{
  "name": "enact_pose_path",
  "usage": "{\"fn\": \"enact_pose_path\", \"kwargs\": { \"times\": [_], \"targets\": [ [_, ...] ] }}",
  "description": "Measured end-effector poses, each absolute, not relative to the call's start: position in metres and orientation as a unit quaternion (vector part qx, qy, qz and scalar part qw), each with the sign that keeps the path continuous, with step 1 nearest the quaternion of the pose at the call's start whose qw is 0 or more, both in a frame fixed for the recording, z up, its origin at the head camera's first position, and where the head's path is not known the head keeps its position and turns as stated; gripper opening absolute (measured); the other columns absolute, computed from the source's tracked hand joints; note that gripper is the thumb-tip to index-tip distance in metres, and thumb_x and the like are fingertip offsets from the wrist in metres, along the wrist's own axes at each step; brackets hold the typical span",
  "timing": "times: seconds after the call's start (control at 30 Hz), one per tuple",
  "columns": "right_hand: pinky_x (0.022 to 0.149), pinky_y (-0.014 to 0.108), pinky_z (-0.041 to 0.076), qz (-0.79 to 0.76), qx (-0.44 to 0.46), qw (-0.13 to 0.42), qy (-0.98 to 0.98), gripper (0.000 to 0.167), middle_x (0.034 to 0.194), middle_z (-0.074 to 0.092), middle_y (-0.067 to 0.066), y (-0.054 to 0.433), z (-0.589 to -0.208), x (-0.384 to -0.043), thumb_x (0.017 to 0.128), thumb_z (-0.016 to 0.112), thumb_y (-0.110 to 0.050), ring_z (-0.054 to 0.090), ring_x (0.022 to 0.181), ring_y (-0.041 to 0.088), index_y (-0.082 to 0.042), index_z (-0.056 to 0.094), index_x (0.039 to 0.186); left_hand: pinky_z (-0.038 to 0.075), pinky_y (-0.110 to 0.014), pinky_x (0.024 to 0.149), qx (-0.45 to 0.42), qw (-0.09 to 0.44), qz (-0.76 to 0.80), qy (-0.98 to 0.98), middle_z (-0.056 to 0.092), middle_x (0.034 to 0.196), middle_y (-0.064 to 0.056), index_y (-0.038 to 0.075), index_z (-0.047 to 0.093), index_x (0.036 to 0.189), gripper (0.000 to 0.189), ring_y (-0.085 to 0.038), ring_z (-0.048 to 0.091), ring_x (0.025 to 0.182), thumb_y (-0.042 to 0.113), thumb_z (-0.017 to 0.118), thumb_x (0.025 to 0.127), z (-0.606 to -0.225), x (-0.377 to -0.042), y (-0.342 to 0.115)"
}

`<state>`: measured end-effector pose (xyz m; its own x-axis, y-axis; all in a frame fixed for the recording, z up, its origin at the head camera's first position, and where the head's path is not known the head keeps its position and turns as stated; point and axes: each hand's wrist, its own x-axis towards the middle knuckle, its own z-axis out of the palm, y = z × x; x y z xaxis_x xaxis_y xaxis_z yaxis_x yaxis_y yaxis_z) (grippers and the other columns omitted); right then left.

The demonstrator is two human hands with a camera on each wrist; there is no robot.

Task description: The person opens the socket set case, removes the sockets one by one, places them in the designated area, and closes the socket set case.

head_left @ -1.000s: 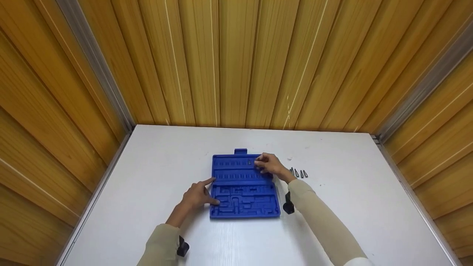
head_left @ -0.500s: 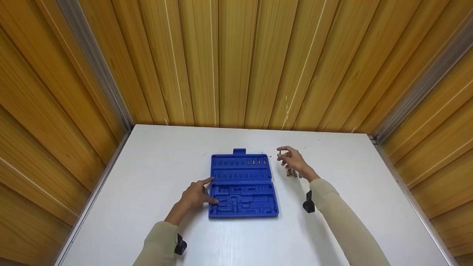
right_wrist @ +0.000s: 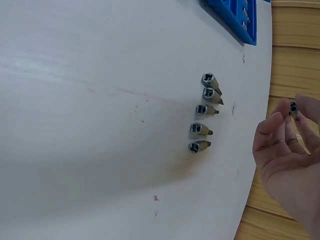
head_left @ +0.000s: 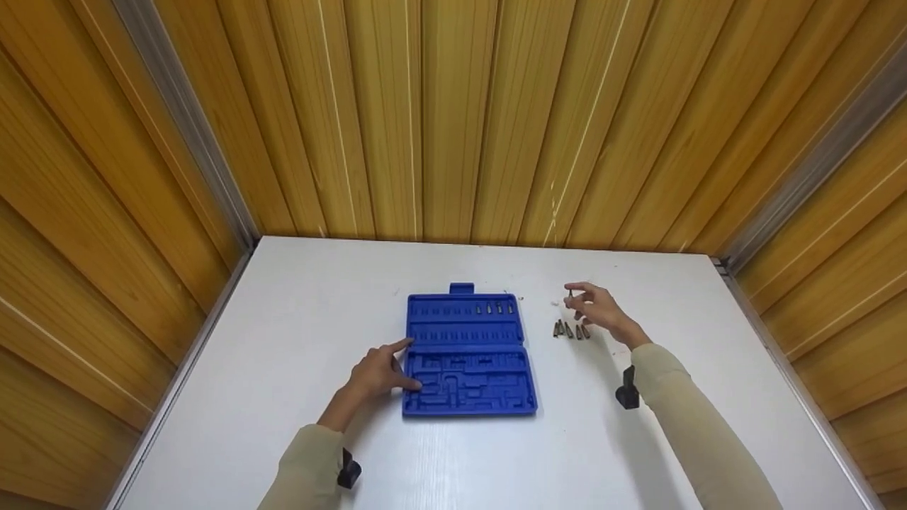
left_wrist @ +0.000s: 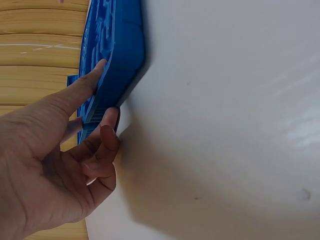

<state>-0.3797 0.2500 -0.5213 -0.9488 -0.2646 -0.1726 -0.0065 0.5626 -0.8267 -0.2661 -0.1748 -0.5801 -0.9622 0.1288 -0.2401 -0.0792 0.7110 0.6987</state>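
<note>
A blue moulded plastic tool case (head_left: 468, 347) lies open and flat on the white table. My left hand (head_left: 372, 373) holds its left edge; in the left wrist view the thumb (left_wrist: 90, 82) lies over the rim and other fingers touch the outer wall. Right of the case, my right hand (head_left: 599, 309) pinches a small metal bit socket (right_wrist: 294, 109) upright above the table, its square drive hole toward the wrist camera. Several similar bit sockets (head_left: 569, 331) lie in a loose row below that hand. More bit sockets (head_left: 494, 309) sit in the right slots of the case's top row.
The white table (head_left: 319, 297) meets a wood-patterned panel wall (head_left: 453, 127) at the back. Similar panels with metal corner posts stand at both sides. A latch tab (head_left: 462, 288) sticks out from the case's far edge.
My right hand has left the case's upper right slots, picked up a bit socket and moved right, past the loose ones. The left hand keeps its place on the case.
</note>
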Motion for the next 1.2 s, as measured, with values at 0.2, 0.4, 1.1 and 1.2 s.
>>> {"fn": "enact_pose_path", "kwargs": {
  "times": [0.2, 0.4, 1.1, 1.2],
  "targets": [
    [0.076, 0.028, 0.052, -0.445, -0.082, 0.147, 0.88, 0.051, 0.122, 0.062, 0.029, 0.264, -0.521, -0.38, 0.106, 0.056, -0.016, 0.061, 0.088, 0.013, 0.005, 0.043, 0.15, 0.042, -0.027, 0.055, 0.014, 0.137, 0.38, 0.914, 0.067, 0.077, -0.001, 0.019, 0.048, 0.154, 0.093, -0.015, 0.06, 0.061, 0.029, 0.093, 0.073, -0.58, -0.265, -0.176],
    [0.074, 0.027, 0.051, -0.426, -0.063, 0.149, 0.89, 0.052, 0.121, 0.064, 0.03, 0.275, -0.526, -0.379, 0.105, 0.057, -0.016, 0.061, 0.087, 0.011, 0.008, 0.043, 0.149, 0.042, -0.027, 0.055, 0.019, 0.137, 0.377, 0.916, 0.067, 0.078, -0.001, 0.017, 0.048, 0.154, 0.093, -0.015, 0.06, 0.061, 0.027, 0.093, 0.073, -0.58, -0.263, -0.176],
    [0.066, 0.026, 0.05, -0.383, -0.088, 0.119, 0.912, 0.042, 0.109, 0.065, 0.03, 0.296, -0.553, -0.37, 0.105, 0.056, -0.008, 0.063, 0.083, 0.019, 0.011, 0.05, 0.141, 0.042, -0.027, 0.055, 0.023, 0.133, 0.383, 0.914, 0.066, 0.075, -0.001, 0.017, 0.049, 0.153, 0.093, -0.014, 0.059, 0.061, 0.028, 0.093, 0.073, -0.582, -0.265, -0.177],
    [0.064, 0.028, 0.051, -0.361, -0.099, 0.11, 0.921, 0.039, 0.108, 0.064, 0.029, 0.299, -0.558, -0.369, 0.104, 0.056, -0.006, 0.064, 0.081, 0.022, 0.01, 0.052, 0.14, 0.043, -0.027, 0.055, 0.024, 0.132, 0.379, 0.916, 0.066, 0.078, -0.001, 0.017, 0.048, 0.153, 0.093, -0.014, 0.059, 0.062, 0.028, 0.093, 0.073, -0.582, -0.265, -0.176]
  ]
}}
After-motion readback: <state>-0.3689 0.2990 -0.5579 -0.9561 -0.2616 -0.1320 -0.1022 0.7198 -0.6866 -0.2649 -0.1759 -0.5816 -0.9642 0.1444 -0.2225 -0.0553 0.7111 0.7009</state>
